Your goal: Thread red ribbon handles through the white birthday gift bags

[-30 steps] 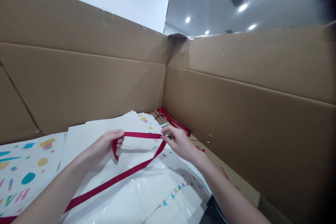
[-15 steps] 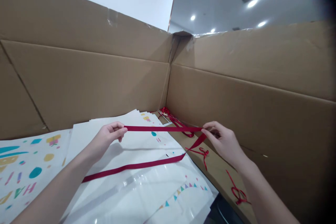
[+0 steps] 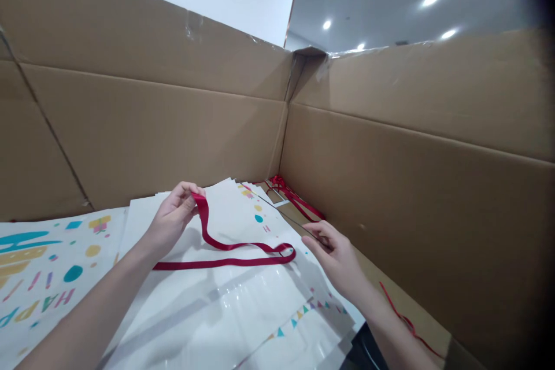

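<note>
A dark red ribbon (image 3: 243, 262) lies in a long loop over the white printed sheets (image 3: 225, 312). One end of it rises into the pinched fingers of my left hand (image 3: 173, 214), which is raised above the sheets at centre left. My right hand (image 3: 333, 254), over the right edge of the sheets, has its thumb and fingers closed on a thin dark stick (image 3: 281, 212). The stick slants up and left towards the far end of the sheets; its far tip looks pale and reddish, too small to make out. The ribbon's other end is hidden behind my left forearm.
Tall cardboard walls (image 3: 173, 121) meet in a corner behind the sheets. More red ribbon (image 3: 281, 184) is heaped in that corner. A thin red ribbon (image 3: 403, 318) lies on cardboard at right. Colourful party prints (image 3: 39, 266) cover the left sheets.
My right hand has let go of the ribbon, moved left and now holds the thin stick. The ribbon, stretched taut between both hands before, hangs slack from my left hand onto the sheets.
</note>
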The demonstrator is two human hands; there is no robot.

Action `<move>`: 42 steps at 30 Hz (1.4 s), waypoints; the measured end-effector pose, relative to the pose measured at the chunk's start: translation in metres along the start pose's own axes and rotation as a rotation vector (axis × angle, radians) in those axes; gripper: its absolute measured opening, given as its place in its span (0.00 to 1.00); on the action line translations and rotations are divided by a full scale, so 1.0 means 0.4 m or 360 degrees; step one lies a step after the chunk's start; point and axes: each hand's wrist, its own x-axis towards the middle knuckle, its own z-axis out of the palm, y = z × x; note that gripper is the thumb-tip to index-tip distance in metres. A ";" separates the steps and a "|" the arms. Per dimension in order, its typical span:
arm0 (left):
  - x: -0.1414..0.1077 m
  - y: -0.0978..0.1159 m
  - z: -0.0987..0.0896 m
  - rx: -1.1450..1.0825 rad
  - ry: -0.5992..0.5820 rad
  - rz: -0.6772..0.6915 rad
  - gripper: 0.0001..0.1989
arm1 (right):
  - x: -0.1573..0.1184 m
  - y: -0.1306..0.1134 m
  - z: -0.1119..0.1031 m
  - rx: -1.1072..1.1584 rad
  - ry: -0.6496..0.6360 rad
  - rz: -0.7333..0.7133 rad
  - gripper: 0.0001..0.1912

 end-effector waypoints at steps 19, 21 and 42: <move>-0.039 0.009 0.066 -0.0449 -0.0041 -0.0756 0.18 | 0.009 -0.041 0.033 0.0006 -0.0180 -0.0103 0.15; -0.044 0.020 0.073 -0.0276 -0.0080 -0.0649 0.22 | -0.002 -0.027 0.024 0.0000 -0.0133 -0.0088 0.15; -0.092 0.097 0.083 0.0694 -0.0549 -0.0351 0.24 | -0.050 0.008 0.019 -0.0075 -0.0024 -0.0381 0.12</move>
